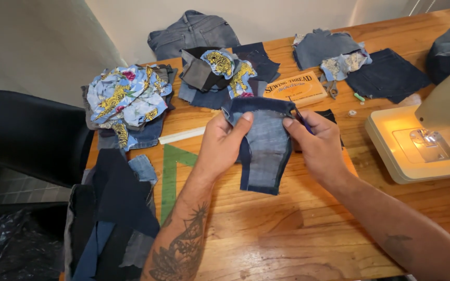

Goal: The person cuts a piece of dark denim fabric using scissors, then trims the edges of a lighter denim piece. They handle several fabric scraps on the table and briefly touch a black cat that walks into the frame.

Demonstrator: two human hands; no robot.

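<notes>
I hold a small denim piece point(266, 151) up over the wooden table point(298, 229), its pale inner side facing me and dark blue edges folded round it. My left hand point(222, 145) pinches its upper left corner with the thumb on top. My right hand point(316, 143) grips its upper right edge and also holds a thin dark purple tool point(301, 117) between the fingers. Both forearms reach in from the bottom of the view.
A cream sewing machine point(423, 140) with its lamp lit stands at the right. Piles of denim and blue printed fabric point(126, 101) lie along the back and left edge, with an orange thread box point(295, 87), scissors point(332, 88), a green triangle ruler point(172, 174) and a black chair point(27, 135) at left.
</notes>
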